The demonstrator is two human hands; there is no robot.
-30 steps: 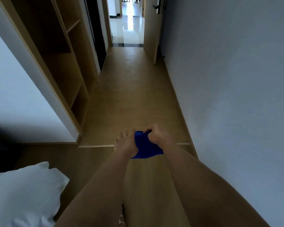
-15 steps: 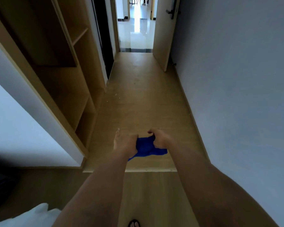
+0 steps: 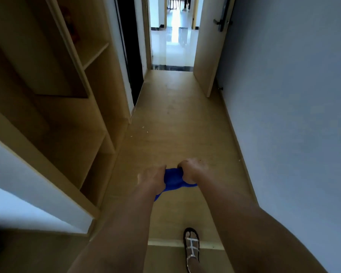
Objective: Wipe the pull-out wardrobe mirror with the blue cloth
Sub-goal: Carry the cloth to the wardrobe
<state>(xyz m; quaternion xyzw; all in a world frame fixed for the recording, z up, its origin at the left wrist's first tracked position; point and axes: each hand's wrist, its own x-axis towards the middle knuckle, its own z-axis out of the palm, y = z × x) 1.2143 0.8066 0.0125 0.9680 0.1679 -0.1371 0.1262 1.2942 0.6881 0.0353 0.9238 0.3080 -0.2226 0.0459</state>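
Note:
A blue cloth (image 3: 173,179) is bunched between both hands, held out in front of me at about waist height over the wooden floor. My left hand (image 3: 153,177) grips its left side and my right hand (image 3: 191,171) grips its right side, both closed on the fabric. A corner of the cloth hangs down under my left wrist. The open wooden wardrobe (image 3: 71,107) with bare shelves stands to my left. No mirror shows in this view.
A narrow corridor with wooden floor (image 3: 177,125) runs ahead to an open door (image 3: 211,46) and a bright tiled room. A plain wall (image 3: 293,115) closes the right side. My sandalled foot (image 3: 192,247) steps over a floor threshold strip.
I have walked forward along the corridor; the wardrobe and doorway are nearer and the white pillow has left the view. Both hands still hold the cloth. My foot has come into view.

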